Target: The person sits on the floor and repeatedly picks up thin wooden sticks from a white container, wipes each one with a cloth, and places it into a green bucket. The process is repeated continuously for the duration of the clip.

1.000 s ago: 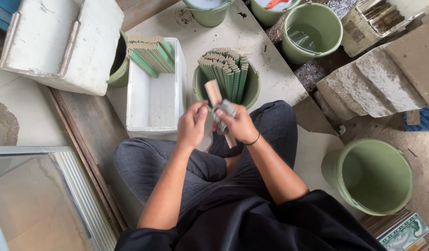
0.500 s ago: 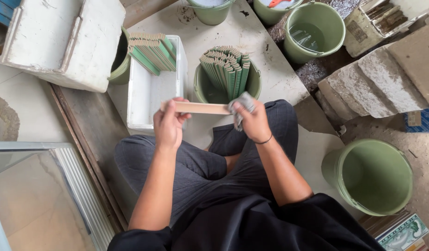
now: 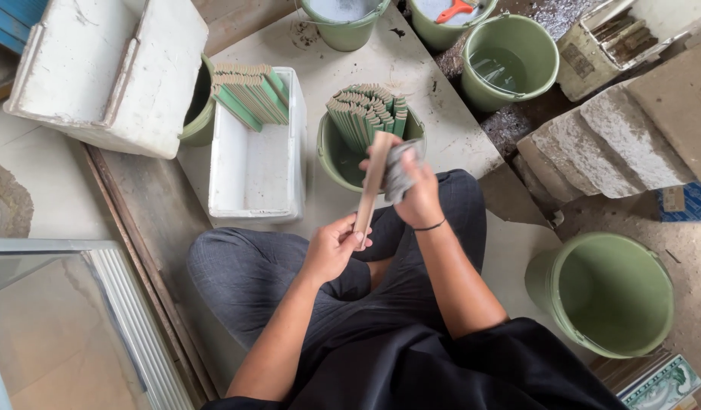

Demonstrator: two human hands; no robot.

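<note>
The left hand (image 3: 331, 249) is pinching a tan tile strip (image 3: 371, 182) by its lower end, while the right hand's (image 3: 413, 190) fingers are pressing a grey rag (image 3: 398, 168) (crumpled) against it, above the green bucket (image 3: 337, 156) of strips.

Soft, even daylight fills my view from the head camera; nothing is dim and nothing blown out. Shadows are faint and diffuse, the darkest sitting inside the green bucket (image 3: 605, 292) at lower right and under the white foam box (image 3: 255, 163). I see mild glare on the glass pane (image 3: 54, 326) at lower left. Focus holds across the frame; only the grey cloth (image 3: 400, 168) looks slightly smeared. Straight lines bow a little near the edges.
</note>
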